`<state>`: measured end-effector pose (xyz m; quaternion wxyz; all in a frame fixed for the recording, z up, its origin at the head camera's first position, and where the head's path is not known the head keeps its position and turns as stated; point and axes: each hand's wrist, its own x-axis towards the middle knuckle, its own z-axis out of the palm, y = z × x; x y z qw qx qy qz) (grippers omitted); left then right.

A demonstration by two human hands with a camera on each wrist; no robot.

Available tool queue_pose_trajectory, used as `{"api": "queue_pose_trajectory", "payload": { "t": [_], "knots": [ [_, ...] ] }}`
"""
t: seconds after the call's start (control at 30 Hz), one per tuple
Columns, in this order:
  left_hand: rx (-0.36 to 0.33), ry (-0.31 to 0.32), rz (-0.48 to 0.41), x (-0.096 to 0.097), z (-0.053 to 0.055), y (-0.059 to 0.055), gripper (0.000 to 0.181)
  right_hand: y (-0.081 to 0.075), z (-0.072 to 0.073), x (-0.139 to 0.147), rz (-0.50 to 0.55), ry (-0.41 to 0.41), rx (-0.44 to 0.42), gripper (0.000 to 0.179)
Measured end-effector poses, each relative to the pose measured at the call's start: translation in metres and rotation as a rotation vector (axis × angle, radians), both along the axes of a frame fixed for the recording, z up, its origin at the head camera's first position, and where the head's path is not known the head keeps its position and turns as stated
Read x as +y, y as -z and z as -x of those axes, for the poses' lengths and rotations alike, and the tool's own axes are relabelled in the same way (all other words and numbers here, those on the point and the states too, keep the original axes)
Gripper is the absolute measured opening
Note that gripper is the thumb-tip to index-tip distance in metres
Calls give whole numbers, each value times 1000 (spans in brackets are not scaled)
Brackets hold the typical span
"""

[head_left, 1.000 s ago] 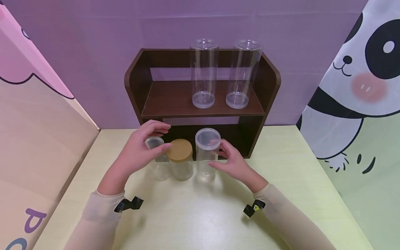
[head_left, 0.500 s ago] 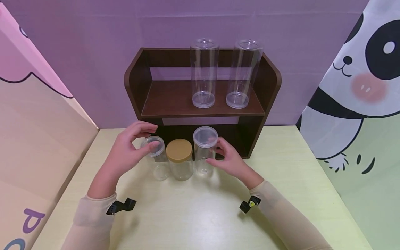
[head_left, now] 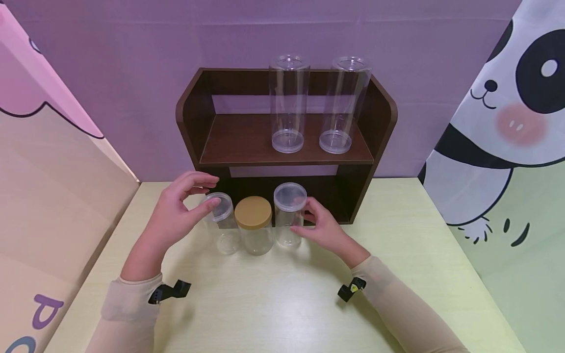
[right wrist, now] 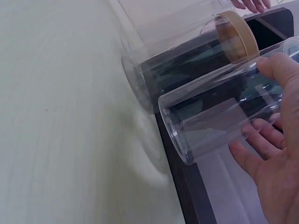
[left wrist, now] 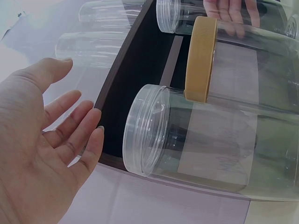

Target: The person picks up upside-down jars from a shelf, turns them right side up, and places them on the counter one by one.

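Three lidded clear jars stand side by side in front of the shelf. My right hand grips the right-hand jar, which has a translucent lid; the thumb is on the near side and the fingers curl round the far side. Its base shows close over the table in the right wrist view. The middle jar has a tan lid. My left hand is spread beside the top of the left jar; in the left wrist view its fingers are apart from that jar's translucent lid.
Behind the jars rises a dark brown two-tier shelf. Two tall clear cylinders stand on its upper board, one left and one right. Printed panels flank the pale wood table, with a purple cloth at the back.
My left hand has drawn back leftward from near the tan lid to beside the left jar. The right hand has shifted the right-hand jar slightly left, toward the middle jar.
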<state>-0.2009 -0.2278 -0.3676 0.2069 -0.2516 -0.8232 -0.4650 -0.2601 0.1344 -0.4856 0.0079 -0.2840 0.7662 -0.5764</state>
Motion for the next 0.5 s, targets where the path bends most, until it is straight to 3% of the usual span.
{"api": "queue_pose_trajectory", "payload": {
  "t": [0.5],
  "knots": [
    [9,-3,7,0,-1,1,42,11,2,-3,-23,10,-19,63]
  ]
}}
